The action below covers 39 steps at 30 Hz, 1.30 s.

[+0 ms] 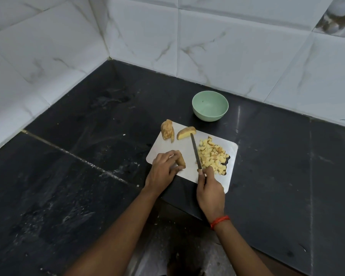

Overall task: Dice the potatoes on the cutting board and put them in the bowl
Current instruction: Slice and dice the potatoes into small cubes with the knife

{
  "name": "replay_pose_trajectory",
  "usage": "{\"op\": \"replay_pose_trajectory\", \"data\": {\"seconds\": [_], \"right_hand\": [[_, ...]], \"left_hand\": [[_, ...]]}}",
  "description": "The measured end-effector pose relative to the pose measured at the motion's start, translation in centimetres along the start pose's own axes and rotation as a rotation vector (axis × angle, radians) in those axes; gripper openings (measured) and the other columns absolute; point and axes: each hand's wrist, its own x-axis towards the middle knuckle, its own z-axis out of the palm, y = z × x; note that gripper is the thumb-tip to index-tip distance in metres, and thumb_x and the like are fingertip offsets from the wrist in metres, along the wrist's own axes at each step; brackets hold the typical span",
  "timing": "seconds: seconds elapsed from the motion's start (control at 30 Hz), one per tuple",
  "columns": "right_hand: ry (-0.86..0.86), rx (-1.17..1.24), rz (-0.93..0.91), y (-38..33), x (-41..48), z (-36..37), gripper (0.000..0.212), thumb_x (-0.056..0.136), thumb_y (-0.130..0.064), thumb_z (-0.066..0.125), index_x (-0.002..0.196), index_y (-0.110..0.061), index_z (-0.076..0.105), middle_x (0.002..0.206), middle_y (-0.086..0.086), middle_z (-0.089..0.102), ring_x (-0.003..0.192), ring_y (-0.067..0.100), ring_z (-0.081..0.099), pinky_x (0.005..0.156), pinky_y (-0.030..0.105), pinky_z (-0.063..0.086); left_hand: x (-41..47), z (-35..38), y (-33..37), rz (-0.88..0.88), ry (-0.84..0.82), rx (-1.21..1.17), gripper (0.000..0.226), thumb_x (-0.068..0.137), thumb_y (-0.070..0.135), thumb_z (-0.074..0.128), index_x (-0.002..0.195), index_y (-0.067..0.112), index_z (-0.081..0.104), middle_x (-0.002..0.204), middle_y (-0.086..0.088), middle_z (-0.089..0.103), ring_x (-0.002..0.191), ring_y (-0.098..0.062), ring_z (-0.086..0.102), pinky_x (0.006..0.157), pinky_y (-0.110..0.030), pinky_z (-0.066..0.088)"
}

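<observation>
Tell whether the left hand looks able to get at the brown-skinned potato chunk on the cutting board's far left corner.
Probably yes, once freed: the left hand grips another potato wedge, but the white cutting board between it and the brown-skinned potato chunk shows bare; the dark-bladed knife is rightward.

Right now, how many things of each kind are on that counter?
green bowl: 1
cutting board: 1
knife: 1
big potato pieces: 3
pile of diced potato: 1
Total: 7
</observation>
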Motion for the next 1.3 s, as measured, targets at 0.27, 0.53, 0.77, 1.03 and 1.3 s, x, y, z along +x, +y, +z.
{"op": "replay_pose_trajectory", "data": {"seconds": [0.27,0.53,0.77,1.03,1.3], "right_hand": [[-0.199,-0.157,-0.011,-1.9,0.4,2.2,0.018,0.106,-0.035,0.033,0.102,-0.018,0.037,0.076,0.009,0.066,0.07,0.036,0.064,0.056,0.04,0.048],[-0.256,-0.178,-0.019,-1.7,0.8,2.5,0.014,0.107,-0.034,0.032,0.104,-0.02,0.034,0.075,0.011,0.065,0.07,0.038,0.062,0.056,0.039,0.043],[-0.25,-0.215,-0.056,-1.3,0.2,2.3,0.009,0.107,-0.03,0.034,0.103,-0.022,0.032,0.067,0.007,0.062,0.059,0.032,0.061,0.054,0.04,0.049],[-0.265,-0.388,-0.023,-3.0,-0.8,3.0,0.021,0.097,-0.016,0.054,0.111,-0.02,0.04,0.067,0.002,0.063,0.052,0.023,0.063,0.041,0.029,0.035],[-0.33,-0.419,-0.086,-3.0,1.7,3.5,0.03,0.099,-0.012,0.044,0.126,-0.02,0.035,0.08,0.007,0.067,0.068,0.031,0.067,0.052,0.031,0.034]], "left_hand": [[0.1,0.5,0.1,0.046,0.038,0.114,0.033,0.094,0.042,0.058,0.109,0.017,0.074,0.105,0.004,0.073,0.091,-0.02,0.053,0.075,-0.04,0.05],[0.6,0.8,0.3,-0.005,0.113,0.153,0.005,0.091,0.023,0.074,0.093,0.019,0.077,0.089,0.008,0.073,0.081,-0.02,0.049,0.067,-0.041,0.047],[0.1,1.1,0.6,-0.038,0.165,0.15,0.008,0.094,0.026,0.07,0.09,0.021,0.074,0.091,0.011,0.072,0.081,-0.017,0.046,0.066,-0.039,0.043],[0.0,0.7,0.7,-0.028,0.167,0.127,0.013,0.096,0.029,0.065,0.09,0.022,0.074,0.092,0.011,0.073,0.081,-0.016,0.046,0.068,-0.038,0.041],[0.2,0.8,0.4,-0.026,0.163,0.108,0.015,0.096,0.031,0.067,0.087,0.023,0.074,0.087,0.013,0.072,0.079,-0.015,0.043,0.07,-0.037,0.038]]}}
